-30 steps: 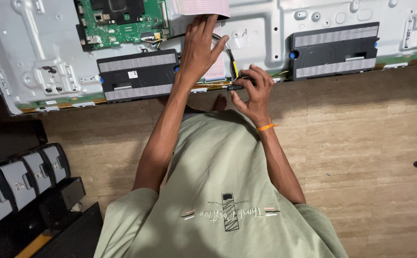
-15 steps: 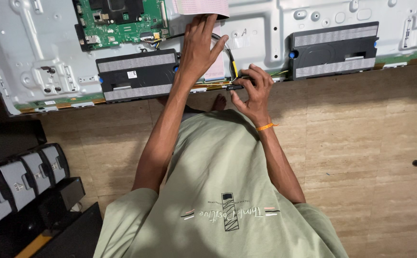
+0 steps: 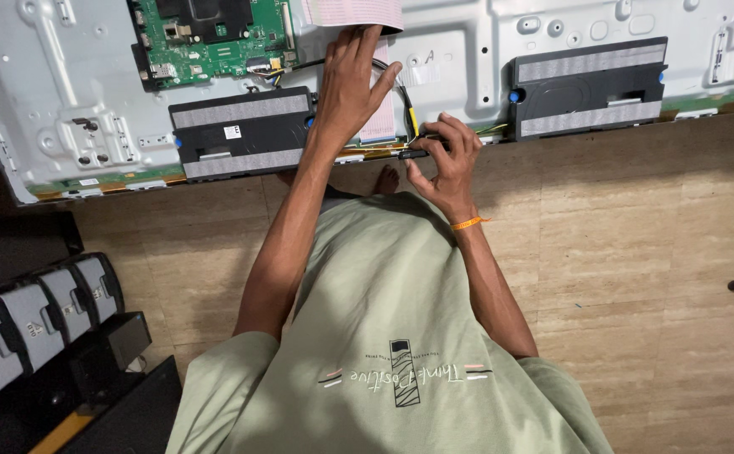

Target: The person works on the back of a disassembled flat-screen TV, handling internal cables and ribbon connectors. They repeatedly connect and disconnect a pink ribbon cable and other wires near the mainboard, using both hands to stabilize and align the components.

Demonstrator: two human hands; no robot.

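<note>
My left hand (image 3: 352,84) lies flat, fingers spread, on the ribbon cable (image 3: 381,126) against the far panel (image 3: 468,50). My right hand (image 3: 444,160) pinches a small black connector (image 3: 413,154) at the panel's near edge, between the 2 speakers (image 3: 241,133). Risks, as I judge them: pulling skew could tear the ribbon; heavy palm pressure could crease it; yellow wires (image 3: 406,105) just beside could snag.

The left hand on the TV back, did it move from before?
No. The left hand stays flat in the same spot, just right of the left black speaker and below the green circuit board.
</note>
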